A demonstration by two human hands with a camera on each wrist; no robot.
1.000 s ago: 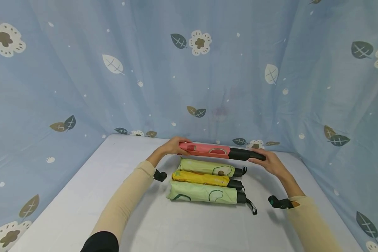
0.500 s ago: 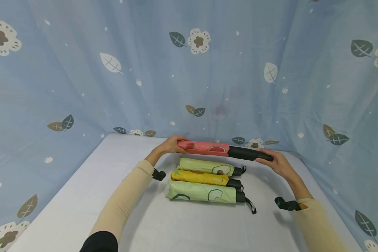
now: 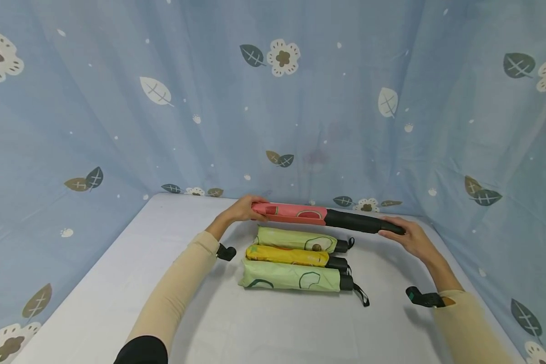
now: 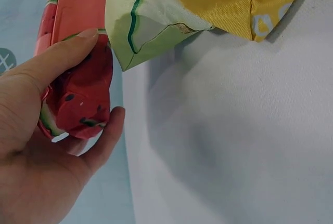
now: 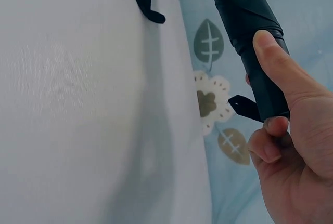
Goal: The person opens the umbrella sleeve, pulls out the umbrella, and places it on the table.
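A folded umbrella (image 3: pixel 352 221) with a black body lies partly inside a red watermelon-print cover (image 3: pixel 291 213), raised level over the far part of the table. My left hand (image 3: pixel 243 209) grips the cover's left end; in the left wrist view its thumb (image 4: pixel 78 47) presses on the red fabric. At the other end my right hand (image 3: pixel 410 237) holds the black handle (image 5: pixel 268 86), thumb on one side and fingers curled at the tip. A small black strap (image 5: pixel 244 107) sticks out beside the handle.
In front of the raised umbrella three more covered folded umbrellas lie side by side on the white table (image 3: pixel 273 328): a green one (image 3: pixel 296 238), a yellow one (image 3: pixel 286 256) and another green one (image 3: pixel 291 276). A blue patterned curtain (image 3: pixel 218 126) surrounds the table's far side.
My right hand has moved to the right with the handle, and a longer stretch of black umbrella shows outside the cover. My left hand has shifted slightly left, still gripping the cover's end.
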